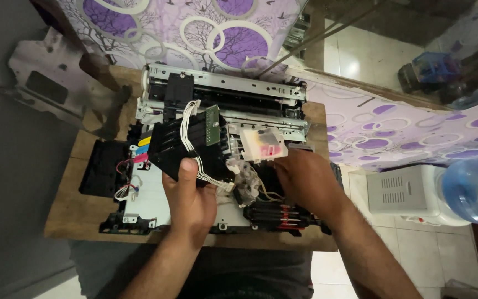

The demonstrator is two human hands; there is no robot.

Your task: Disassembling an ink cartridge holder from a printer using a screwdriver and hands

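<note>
An opened printer chassis [225, 91] lies on a small wooden table [73, 216]. My left hand [190, 196] grips a black cartridge carriage [181, 141] lifted off the chassis, with white wires [190, 127] and a small green circuit board [212, 124] on it. My right hand [305, 180] rests on the chassis beside a clear ink-stained plastic cartridge piece [262, 143], fingers touching its lower edge. Whether it grips that piece I cannot tell. A black part with red marks [275, 215] lies below my right hand.
A black plastic cover [102, 166] with loose wires sits at the table's left. A purple patterned cloth [377, 127] lies behind and to the right. A water dispenser with a blue bottle [471, 191] stands at right on the tiled floor.
</note>
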